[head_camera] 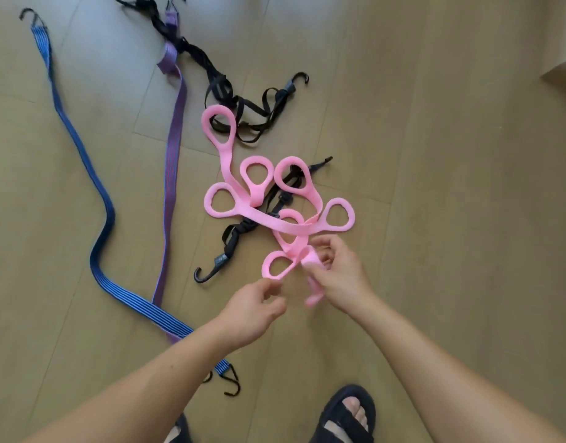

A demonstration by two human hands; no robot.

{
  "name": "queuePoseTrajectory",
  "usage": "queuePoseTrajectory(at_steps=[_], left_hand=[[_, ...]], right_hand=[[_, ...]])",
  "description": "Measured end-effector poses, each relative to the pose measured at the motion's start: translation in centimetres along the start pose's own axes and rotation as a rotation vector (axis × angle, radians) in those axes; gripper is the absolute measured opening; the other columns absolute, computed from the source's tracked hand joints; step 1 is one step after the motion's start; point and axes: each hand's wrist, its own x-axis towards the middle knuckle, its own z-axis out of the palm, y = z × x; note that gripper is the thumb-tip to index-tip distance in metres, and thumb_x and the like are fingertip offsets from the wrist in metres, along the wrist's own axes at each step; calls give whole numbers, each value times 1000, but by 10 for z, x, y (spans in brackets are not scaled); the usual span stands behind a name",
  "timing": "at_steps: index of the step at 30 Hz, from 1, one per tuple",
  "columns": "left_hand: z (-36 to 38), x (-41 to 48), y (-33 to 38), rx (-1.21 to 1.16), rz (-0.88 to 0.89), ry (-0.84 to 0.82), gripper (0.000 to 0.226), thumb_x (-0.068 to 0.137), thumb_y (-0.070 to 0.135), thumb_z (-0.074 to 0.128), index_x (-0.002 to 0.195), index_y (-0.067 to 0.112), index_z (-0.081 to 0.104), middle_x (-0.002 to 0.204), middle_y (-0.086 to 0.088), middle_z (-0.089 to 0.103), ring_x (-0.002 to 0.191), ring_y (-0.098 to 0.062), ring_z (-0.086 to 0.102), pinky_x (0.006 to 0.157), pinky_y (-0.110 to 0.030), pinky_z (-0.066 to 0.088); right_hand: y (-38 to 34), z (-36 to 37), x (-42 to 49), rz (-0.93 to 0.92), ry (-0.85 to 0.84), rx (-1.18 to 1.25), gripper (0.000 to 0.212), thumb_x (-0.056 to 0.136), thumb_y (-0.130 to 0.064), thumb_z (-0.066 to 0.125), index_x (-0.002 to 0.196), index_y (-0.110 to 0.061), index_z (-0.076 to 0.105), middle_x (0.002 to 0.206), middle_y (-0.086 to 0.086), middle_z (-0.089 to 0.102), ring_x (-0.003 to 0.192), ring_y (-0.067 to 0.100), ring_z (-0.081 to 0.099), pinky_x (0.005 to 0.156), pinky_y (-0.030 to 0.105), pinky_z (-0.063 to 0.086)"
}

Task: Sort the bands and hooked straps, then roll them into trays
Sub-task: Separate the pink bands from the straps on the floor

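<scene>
A pink band (pixel 265 219) with several loops lies tangled on the wooden floor. My right hand (pixel 336 273) grips its near end, where the band is rolled into a small coil. My left hand (pixel 252 311) hovers just left of that coil with fingers curled, its fingertips close to the nearest pink loop; I cannot tell whether it touches it. Under the pink band lies a black hooked strap (pixel 230 238). A blue hooked strap (pixel 106 215) and a purple hooked strap (pixel 174 139) stretch across the floor to the left. More black hooked straps (pixel 224 87) are heaped at the back.
The floor (pixel 435 155) is light wooden boards. A dark sandal on a foot (pixel 348 414) stands at the bottom edge, a second one partly hidden by my left arm. The blue strap's near hook (pixel 232 382) lies beside my left forearm. No tray is in view.
</scene>
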Motion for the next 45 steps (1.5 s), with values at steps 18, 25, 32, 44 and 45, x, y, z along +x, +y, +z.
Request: queuePoseTrajectory(at_steps=[18, 25, 32, 44, 45], left_hand=[[-48, -14, -22, -447, -33, 235, 17, 97, 17, 55, 84, 10, 64, 72, -12, 68, 69, -26, 56, 70, -34, 42], [-71, -64, 30, -447, -7, 311, 16, 90, 14, 65, 82, 4, 56, 79, -14, 70, 66, -10, 69, 56, -21, 42], [-98, -171, 150, -288, 52, 211, 13, 78, 20, 63, 84, 10, 59, 89, -18, 71, 64, -14, 52, 63, -25, 41], [-125, -431, 402, -36, 429, 173, 10, 81, 21, 68, 91, 24, 64, 92, 2, 72, 77, -23, 67, 74, -43, 50], [-124, -451, 419, -13, 463, 198, 9, 86, 17, 69, 89, 23, 64, 92, 1, 73, 79, -27, 70, 72, -41, 49]], right_hand=[[-6, 50, 90, -58, -73, -1002, 29, 92, -32, 55, 115, -16, 62, 123, 8, 56, 119, 32, 46, 96, 45, 39], [-33, 24, 24, -52, 68, -197, 19, 93, -33, 62, 79, -23, 54, 82, -6, 66, 86, 21, 62, 75, 35, 45], [-148, -72, -105, -27, 77, 559, 7, 91, -4, 63, 86, -8, 64, 70, 4, 72, 65, 13, 67, 66, 26, 55], [-342, -283, -371, -361, 178, 690, 18, 84, -1, 72, 95, -15, 69, 82, -9, 75, 77, 6, 67, 73, 17, 53], [-355, -298, -392, -401, 192, 685, 18, 84, 0, 72, 95, -15, 70, 83, -9, 75, 77, 7, 68, 73, 17, 53]])
